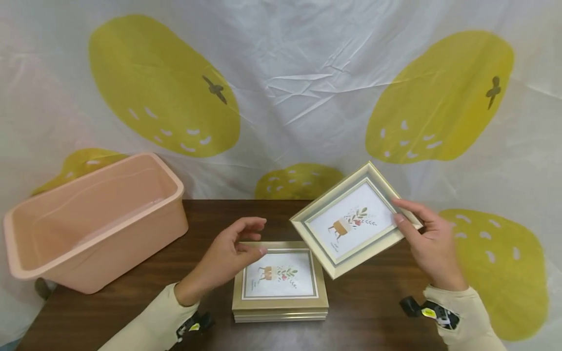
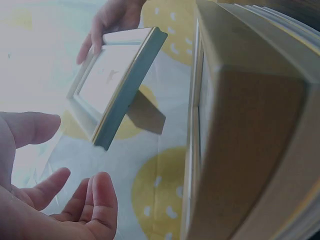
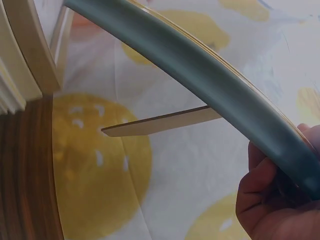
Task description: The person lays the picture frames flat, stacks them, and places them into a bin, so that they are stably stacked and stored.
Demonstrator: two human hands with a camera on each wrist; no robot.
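A pale cream picture frame [image 1: 322, 255] with a grey inner border and a plant print is gripped at its right corner by my right hand [image 1: 432, 243], tilted in the air. Behind it a stand leg [image 2: 146, 114] juts out, also visible in the right wrist view. My left hand [image 1: 230, 253] hovers at the upper left of a stack of picture frames [image 1: 281, 303], fingers loosely bent and holding nothing. On top of that stack lies a gold frame with a similar print, face up. In the left wrist view, a gap separates the left fingers from the held frame.
A pink plastic bin [image 1: 140, 239] stands at the left on the dark wooden table [image 1: 206, 219]. Behind the table hangs a white cloth [image 1: 298, 97] with large yellow fruit shapes. A small camera is strapped to each wrist.
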